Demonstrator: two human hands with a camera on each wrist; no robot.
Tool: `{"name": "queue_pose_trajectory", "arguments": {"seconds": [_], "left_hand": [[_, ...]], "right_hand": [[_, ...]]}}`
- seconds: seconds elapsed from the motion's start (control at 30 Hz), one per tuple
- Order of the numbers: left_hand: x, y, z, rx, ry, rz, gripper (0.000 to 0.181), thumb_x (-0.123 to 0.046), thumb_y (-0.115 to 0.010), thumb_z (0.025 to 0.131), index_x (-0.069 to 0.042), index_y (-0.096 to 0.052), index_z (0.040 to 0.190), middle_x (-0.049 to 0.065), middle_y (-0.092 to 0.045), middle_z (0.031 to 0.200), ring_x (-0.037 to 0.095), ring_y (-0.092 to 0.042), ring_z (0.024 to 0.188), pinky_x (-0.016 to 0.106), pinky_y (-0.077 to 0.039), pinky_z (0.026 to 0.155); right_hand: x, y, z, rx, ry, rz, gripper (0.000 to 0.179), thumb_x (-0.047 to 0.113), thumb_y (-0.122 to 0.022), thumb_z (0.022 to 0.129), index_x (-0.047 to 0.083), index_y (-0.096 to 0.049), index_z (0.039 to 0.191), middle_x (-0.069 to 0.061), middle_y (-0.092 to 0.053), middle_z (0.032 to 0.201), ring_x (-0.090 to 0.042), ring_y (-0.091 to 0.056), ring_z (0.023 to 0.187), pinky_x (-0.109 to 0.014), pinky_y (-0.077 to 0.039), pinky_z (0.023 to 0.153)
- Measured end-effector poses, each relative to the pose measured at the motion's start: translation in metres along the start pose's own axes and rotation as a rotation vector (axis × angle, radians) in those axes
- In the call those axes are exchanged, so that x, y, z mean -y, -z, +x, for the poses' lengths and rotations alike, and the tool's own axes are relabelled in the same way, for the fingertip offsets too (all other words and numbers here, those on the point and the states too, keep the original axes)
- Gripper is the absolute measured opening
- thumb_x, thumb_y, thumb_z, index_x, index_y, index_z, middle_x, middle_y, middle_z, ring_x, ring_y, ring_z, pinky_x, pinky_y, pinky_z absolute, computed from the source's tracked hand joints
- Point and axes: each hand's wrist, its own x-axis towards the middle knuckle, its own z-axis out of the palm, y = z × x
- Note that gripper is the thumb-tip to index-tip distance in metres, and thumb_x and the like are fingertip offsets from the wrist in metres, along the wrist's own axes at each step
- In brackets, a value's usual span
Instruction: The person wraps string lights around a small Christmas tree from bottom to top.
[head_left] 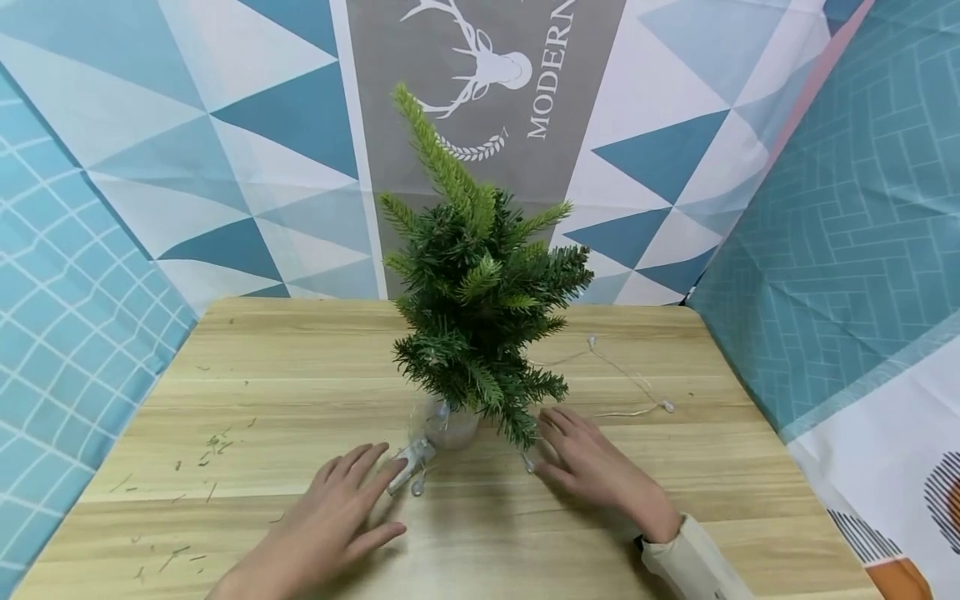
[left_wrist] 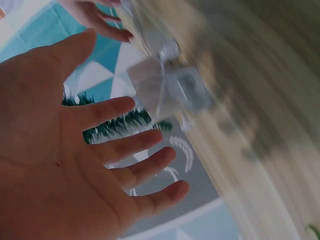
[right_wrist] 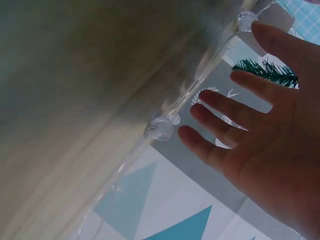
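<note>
A small artificial pine tree (head_left: 480, 308) with light green tips stands upright on the table, its pale base (head_left: 452, 429) partly hidden by branches. Left of that base lies a small whitish box (head_left: 411, 465), likely the battery box of the string lights, with a clear bulb (head_left: 417, 485) beside it. My left hand (head_left: 330, 517) has its fingers spread, fingertips at or near the box; contact is unclear. To the right of the base, my right hand (head_left: 588, 458) reaches under the lower branches with relaxed fingers, near another bulb (head_left: 528, 462). In the right wrist view its palm (right_wrist: 270, 130) holds nothing.
Thin wire with clear bulbs (head_left: 667, 406) trails over the wooden table (head_left: 300, 350) behind my right hand. Loose green needles (head_left: 213, 446) are scattered at the left. A patterned cloth (head_left: 285, 125) hangs behind the table, with blue cloths at both sides.
</note>
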Motion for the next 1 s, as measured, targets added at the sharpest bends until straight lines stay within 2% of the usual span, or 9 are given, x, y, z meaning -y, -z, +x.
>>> {"name": "queue_pose_trajectory", "arguments": {"seconds": [0.07, 0.17, 0.3, 0.4, 0.57, 0.7, 0.87, 1.0], "left_hand": [[-0.005, -0.001, 0.000, 0.021, -0.017, 0.001, 0.069, -0.056, -0.061, 0.093, -0.011, -0.052, 0.144, 0.021, -0.048, 0.145, 0.042, -0.048, 0.130, 0.062, -0.042, 0.101], [-0.010, -0.003, 0.001, 0.035, -0.046, -0.001, 0.065, -0.053, -0.060, 0.094, -0.011, -0.052, 0.144, 0.021, -0.048, 0.145, 0.041, -0.049, 0.129, 0.061, -0.043, 0.100], [-0.019, -0.005, 0.004, 0.036, -0.096, -0.012, 0.060, -0.048, -0.059, 0.096, -0.010, -0.053, 0.143, 0.020, -0.048, 0.146, 0.040, -0.049, 0.129, 0.059, -0.045, 0.099], [-0.025, -0.006, 0.005, 0.030, -0.128, -0.009, 0.058, -0.047, -0.060, 0.096, -0.010, -0.054, 0.141, 0.019, -0.049, 0.146, 0.039, -0.050, 0.128, 0.058, -0.046, 0.099], [-0.032, -0.008, 0.008, 0.018, -0.156, 0.006, 0.058, -0.046, -0.062, 0.095, -0.010, -0.055, 0.139, 0.019, -0.049, 0.144, 0.039, -0.051, 0.128, 0.058, -0.047, 0.097], [-0.039, -0.012, 0.016, 0.017, -0.157, -0.027, 0.054, -0.044, -0.062, 0.095, -0.010, -0.057, 0.138, 0.019, -0.050, 0.143, 0.038, -0.048, 0.131, 0.059, -0.044, 0.101], [-0.046, -0.022, 0.036, -0.058, -0.210, -0.001, 0.051, -0.039, -0.064, 0.094, -0.007, -0.059, 0.134, 0.017, -0.056, 0.138, 0.036, -0.051, 0.128, 0.055, -0.043, 0.104], [-0.046, -0.032, 0.049, -0.114, -0.247, 0.037, 0.047, -0.038, -0.068, 0.092, -0.007, -0.062, 0.126, 0.015, -0.060, 0.131, 0.033, -0.056, 0.121, 0.053, -0.044, 0.103]], "right_hand": [[0.001, -0.001, 0.002, 0.013, -0.007, 0.003, 0.065, 0.041, -0.063, 0.097, -0.002, -0.048, 0.144, -0.020, -0.039, 0.154, -0.042, -0.036, 0.141, -0.061, -0.032, 0.111], [0.004, -0.001, 0.004, 0.037, -0.013, 0.040, 0.045, 0.038, -0.061, 0.098, 0.003, -0.064, 0.127, -0.020, -0.039, 0.154, -0.043, -0.035, 0.141, -0.062, -0.030, 0.111], [0.009, -0.002, 0.005, 0.049, 0.002, 0.063, 0.024, 0.032, -0.064, 0.097, 0.012, -0.072, 0.106, -0.025, -0.046, 0.147, -0.044, -0.042, 0.135, -0.062, -0.033, 0.109], [0.015, -0.004, 0.003, 0.042, 0.023, 0.027, 0.033, 0.033, -0.066, 0.096, 0.009, -0.069, 0.119, -0.024, -0.051, 0.141, -0.040, -0.049, 0.129, -0.058, -0.040, 0.105], [0.023, -0.005, 0.001, 0.018, 0.092, -0.016, 0.041, 0.032, -0.069, 0.093, 0.008, -0.064, 0.126, -0.017, -0.061, 0.127, -0.033, -0.056, 0.118, -0.051, -0.048, 0.099], [0.026, -0.005, 0.000, 0.010, 0.132, -0.020, 0.038, 0.024, -0.072, 0.089, 0.009, -0.064, 0.124, -0.014, -0.064, 0.121, -0.031, -0.059, 0.114, -0.049, -0.050, 0.096], [0.030, -0.004, -0.002, 0.002, 0.120, -0.025, 0.035, 0.001, -0.070, 0.083, 0.010, -0.067, 0.117, -0.009, -0.066, 0.112, -0.026, -0.062, 0.104, -0.042, -0.055, 0.089], [0.036, -0.003, -0.001, 0.087, 0.065, -0.085, 0.037, -0.007, -0.070, 0.074, 0.011, -0.066, 0.106, -0.006, -0.062, 0.104, -0.021, -0.057, 0.095, -0.034, -0.055, 0.080]]}}
